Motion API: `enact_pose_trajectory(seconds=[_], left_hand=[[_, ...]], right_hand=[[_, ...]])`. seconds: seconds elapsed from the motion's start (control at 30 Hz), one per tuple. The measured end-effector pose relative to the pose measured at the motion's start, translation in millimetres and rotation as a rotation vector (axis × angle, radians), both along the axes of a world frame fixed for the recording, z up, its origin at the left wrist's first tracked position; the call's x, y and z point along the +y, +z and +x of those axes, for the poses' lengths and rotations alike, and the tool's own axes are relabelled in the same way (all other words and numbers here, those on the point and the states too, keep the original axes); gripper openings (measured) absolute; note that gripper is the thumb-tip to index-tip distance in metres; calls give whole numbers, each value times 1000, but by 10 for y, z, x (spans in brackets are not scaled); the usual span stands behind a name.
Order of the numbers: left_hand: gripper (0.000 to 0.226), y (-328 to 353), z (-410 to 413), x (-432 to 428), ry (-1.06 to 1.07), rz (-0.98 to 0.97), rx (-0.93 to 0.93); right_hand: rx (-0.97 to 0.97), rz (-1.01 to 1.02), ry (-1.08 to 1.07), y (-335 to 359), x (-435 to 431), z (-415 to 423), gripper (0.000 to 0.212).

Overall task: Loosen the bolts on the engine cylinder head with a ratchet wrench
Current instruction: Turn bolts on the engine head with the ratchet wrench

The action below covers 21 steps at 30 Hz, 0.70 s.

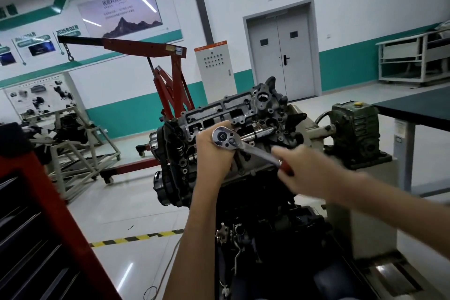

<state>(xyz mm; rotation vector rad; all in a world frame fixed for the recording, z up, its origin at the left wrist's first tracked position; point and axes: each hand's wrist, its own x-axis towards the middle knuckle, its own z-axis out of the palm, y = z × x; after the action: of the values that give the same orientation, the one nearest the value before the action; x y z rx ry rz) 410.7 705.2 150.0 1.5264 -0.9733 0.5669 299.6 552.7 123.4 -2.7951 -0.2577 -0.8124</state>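
The engine cylinder head (pixel 226 109) sits tilted on a stand in the middle, its dark top face full of bolt holes. A chrome ratchet wrench (pixel 223 137) lies across it, with a chrome extension bar (pixel 261 133) running from its round head into the cylinder head. My left hand (pixel 211 153) cups the wrench's round head from below and the left. My right hand (pixel 302 168), blurred with motion, is closed round the wrench's red handle (pixel 285 168) at the lower right. The bolt under the extension is hidden.
A red tool cabinet (pixel 36 226) fills the lower left. A red engine hoist (pixel 170 75) stands behind the engine. A green gearbox (pixel 355 129) and a dark-topped table (pixel 418 107) are at the right. Yellow-black floor tape (pixel 136 237) runs across the floor.
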Motion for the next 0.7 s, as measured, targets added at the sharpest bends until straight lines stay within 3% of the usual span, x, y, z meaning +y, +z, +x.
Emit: enact_pose_trajectory(seconds=[0.1, 0.2, 0.3, 0.4, 0.57, 0.63, 0.7], left_hand=[[50, 108, -51, 60, -21, 135, -68], [37, 134, -58, 63, -34, 186, -62], [39, 2, -39, 84, 13, 47, -51], [31, -110, -101, -9, 54, -93, -53], [39, -132, -159, -232, 50, -237, -8], [41, -117, -121, -217, 49, -241, 58], [49, -113, -61, -149, 44, -182, 87]], right_hand=[[-92, -327, -107, 565, -333, 64, 16], [-166, -417, -174, 800, -377, 91, 20], [-133, -287, -220, 470, -206, 27, 16], [-130, 39, -225, -18, 80, -62, 13], [-92, 518, -49, -603, 728, 2, 33], [-89, 483, -34, -584, 645, 5, 26], [-92, 284, -73, -410, 359, -23, 18]])
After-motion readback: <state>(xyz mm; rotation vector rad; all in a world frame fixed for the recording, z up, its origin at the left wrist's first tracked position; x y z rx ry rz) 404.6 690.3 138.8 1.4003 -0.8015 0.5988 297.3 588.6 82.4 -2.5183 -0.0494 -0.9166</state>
